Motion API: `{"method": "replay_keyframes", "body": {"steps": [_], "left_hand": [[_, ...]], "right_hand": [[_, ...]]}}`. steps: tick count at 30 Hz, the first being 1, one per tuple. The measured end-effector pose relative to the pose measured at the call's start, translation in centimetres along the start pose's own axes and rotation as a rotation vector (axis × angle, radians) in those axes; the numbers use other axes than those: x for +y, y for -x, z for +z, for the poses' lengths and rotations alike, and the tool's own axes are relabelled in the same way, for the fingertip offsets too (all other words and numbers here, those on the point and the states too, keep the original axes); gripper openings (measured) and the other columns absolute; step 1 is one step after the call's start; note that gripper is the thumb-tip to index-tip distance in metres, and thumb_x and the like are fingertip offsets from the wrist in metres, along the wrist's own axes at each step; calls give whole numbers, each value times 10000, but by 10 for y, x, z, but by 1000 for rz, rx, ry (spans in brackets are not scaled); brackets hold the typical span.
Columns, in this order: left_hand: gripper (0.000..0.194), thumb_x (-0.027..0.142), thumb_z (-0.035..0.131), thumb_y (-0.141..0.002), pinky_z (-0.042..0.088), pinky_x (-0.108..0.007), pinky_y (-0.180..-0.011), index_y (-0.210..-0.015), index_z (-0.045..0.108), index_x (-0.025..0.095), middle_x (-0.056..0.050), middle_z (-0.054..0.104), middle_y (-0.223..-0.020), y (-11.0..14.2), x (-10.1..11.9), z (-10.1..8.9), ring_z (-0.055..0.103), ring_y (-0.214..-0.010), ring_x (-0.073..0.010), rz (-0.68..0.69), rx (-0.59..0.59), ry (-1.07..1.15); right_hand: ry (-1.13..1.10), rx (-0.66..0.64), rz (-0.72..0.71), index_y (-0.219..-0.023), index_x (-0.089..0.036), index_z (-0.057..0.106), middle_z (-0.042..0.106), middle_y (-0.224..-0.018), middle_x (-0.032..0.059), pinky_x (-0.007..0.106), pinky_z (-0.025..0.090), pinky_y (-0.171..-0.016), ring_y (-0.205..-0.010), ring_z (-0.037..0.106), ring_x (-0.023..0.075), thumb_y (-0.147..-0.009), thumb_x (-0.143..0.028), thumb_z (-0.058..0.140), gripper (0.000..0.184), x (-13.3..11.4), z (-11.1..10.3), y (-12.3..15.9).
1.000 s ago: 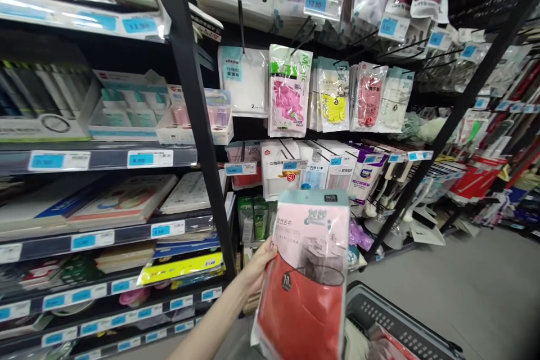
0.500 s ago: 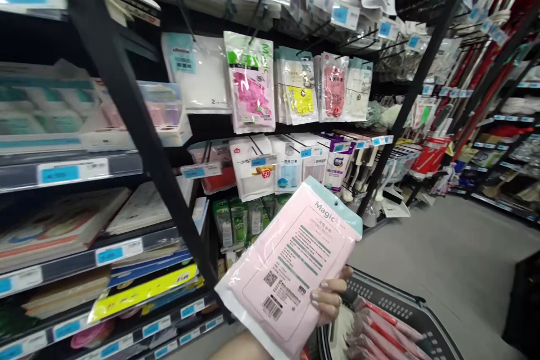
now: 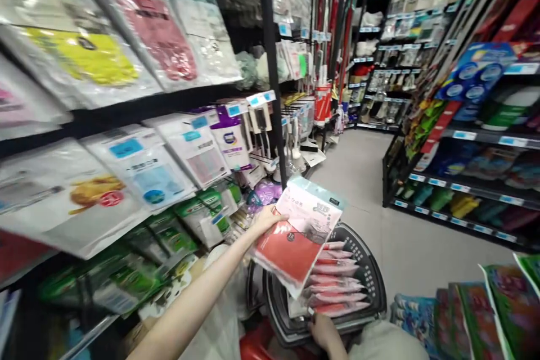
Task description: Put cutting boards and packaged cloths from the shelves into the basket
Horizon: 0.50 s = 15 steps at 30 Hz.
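Observation:
My left hand (image 3: 272,222) pinches the upper left edge of a flat plastic packet (image 3: 295,242), with a teal header, a pink and white upper part and a red lower part. The packet is tilted above a black shopping basket (image 3: 373,270), partly covering it. Inside the basket, several similar pink and red packets (image 3: 337,287) stand in a row on edge. At the basket's near rim is my right hand (image 3: 324,331), close to the nearest packets. Its fingers are mostly hidden and blurred, so what it touches is unclear.
On the left, a rack holds hanging packs of gloves (image 3: 156,34), masks (image 3: 154,177) and green-packed goods (image 3: 118,287). A black upright post (image 3: 270,62) stands ahead. Grey floor (image 3: 358,171) runs between the racks. Bagged goods (image 3: 468,315) stand at lower right, below a shelf unit (image 3: 472,135).
The view has swung right and down toward the basket. The packet now shows its red front instead of its printed back and is above the basket. My right hand has come into view.

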<state>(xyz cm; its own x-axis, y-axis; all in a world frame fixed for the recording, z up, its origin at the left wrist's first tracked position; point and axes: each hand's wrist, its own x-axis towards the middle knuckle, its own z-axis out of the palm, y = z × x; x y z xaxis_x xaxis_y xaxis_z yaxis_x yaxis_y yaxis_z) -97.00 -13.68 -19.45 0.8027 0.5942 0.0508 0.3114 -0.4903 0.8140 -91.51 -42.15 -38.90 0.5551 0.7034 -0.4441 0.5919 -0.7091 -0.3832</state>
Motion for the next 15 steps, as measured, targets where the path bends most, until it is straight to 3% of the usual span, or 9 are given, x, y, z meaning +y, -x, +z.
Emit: {"method": "replay_keyframes", "body": {"steps": [3,6,11,15], "left_hand": [[362,374,558,-781,425,-338,-839,-1060,554,143,-105,624,-1037,-56,-1,55,554,-971,-250,58,-65,-164],[291,318,572,-779,405,-329,-845,-1035,565,180,-92,629,-974,-92,-10,120,548,-960,-243,127,-177,-323],[212,220,505,-823,410,-320,-849,-1030,535,186,-96,590,-1006,-121,-41,210,535,-950,-213,243,-344,-519],[222,199,421,-859,417,-341,-856,-1055,521,170,-115,579,-1003,-126,-74,252,496,-1005,-229,250,-388,-616]], "right_hand": [[-43,-52,-2,-862,-170,664,686,-864,116,297,468,-723,-864,633,244,-755,-158,483,211,-4,0,-4],[-65,-79,20,-915,-151,649,677,-883,141,327,475,-741,-869,631,263,-753,-158,471,241,-8,-1,-13],[-9,-172,119,-973,-138,633,669,-888,159,368,500,-716,-839,636,286,-737,-166,495,275,-16,0,-28],[19,-189,199,-958,-144,641,666,-885,155,395,504,-709,-832,634,297,-709,-167,531,273,-22,-2,-32]]}}
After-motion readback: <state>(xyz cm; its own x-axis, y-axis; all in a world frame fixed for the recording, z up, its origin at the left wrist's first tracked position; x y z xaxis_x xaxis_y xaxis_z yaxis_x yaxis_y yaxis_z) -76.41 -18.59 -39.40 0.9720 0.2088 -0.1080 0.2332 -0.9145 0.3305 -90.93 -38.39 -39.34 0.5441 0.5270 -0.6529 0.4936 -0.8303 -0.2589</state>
